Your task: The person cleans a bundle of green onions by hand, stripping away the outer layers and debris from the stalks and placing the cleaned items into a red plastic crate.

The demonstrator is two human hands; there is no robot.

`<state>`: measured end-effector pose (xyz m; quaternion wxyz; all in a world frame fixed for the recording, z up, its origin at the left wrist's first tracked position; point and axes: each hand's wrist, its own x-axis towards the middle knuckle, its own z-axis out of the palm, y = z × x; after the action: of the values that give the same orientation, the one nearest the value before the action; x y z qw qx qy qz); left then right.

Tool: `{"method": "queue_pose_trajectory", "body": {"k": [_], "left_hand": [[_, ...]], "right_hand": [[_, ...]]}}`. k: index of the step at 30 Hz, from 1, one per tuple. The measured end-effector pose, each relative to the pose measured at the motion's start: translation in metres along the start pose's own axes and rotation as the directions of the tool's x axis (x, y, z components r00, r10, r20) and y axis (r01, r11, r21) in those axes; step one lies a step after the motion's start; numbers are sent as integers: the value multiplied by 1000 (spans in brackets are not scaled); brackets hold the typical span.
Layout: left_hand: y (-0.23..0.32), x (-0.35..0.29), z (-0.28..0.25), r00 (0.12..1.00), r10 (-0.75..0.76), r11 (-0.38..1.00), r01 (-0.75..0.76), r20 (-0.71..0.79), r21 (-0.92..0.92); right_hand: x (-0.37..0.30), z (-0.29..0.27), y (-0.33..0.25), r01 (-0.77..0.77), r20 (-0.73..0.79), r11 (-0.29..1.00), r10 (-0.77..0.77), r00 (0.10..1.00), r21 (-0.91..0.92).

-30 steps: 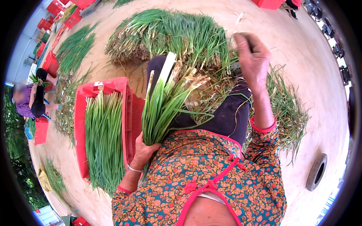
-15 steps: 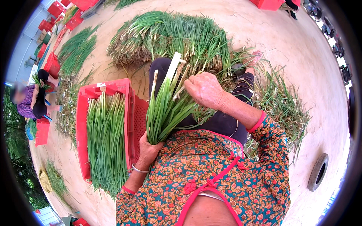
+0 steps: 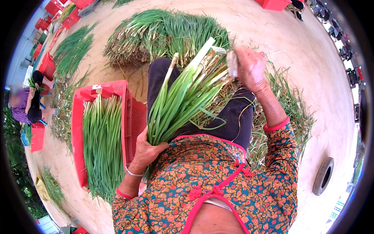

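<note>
My left hand [image 3: 147, 150] is closed round the leafy lower part of a bunch of garlic chives [image 3: 175, 101], held over my lap. The pale stalk ends fan out away from me to the upper right, and a few leaves bend loose. Beside those ends is my right hand [image 3: 252, 68], its fingers curled and slightly blurred. A whitish, smeared thing [image 3: 232, 63] shows at its fingertips; I cannot make out what it is. To my left, a red plastic crate [image 3: 126, 117] holds neatly laid chives [image 3: 102, 144] with their pale ends pointing away.
A large heap of untrimmed chives [image 3: 167, 35] lies ahead on the floor. Loose leaf scraps [image 3: 288, 113] are piled at my right, near a tyre [image 3: 323, 176]. Another person [image 3: 29, 103] sits at the far left by a red crate [image 3: 37, 136].
My right hand has moved right and slightly away from me, off the middle of the bunch. The stalks have tilted rightward and spread wider, while the left hand keeps its grip.
</note>
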<state>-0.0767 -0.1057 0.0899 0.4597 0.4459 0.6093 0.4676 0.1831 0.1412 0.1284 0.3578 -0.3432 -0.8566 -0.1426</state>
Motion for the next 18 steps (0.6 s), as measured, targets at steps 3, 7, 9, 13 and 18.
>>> {"method": "queue_pose_trajectory", "body": {"k": [3,7,9,13,18], "left_hand": [[2,-9,-8,998,-11,999,13,-62,34],[-9,-19,-19,991,-28,1000,29,-134,9],[-22,-23,-27,984,-56,998,61,-167,25],[-27,-14,-24,977,-31,999,38,-212,28],[-15,-10,-15,980,44,993,-21,-193,119]], "right_hand": [[2,-3,50,-57,-170,979,24,985,-195],[-29,-24,143,-462,-105,684,496,862,-564],[-57,-23,169,-412,130,634,631,764,-655],[-48,-22,79,-427,218,887,458,862,-175],[10,-6,-69,44,167,764,-196,966,644]]}}
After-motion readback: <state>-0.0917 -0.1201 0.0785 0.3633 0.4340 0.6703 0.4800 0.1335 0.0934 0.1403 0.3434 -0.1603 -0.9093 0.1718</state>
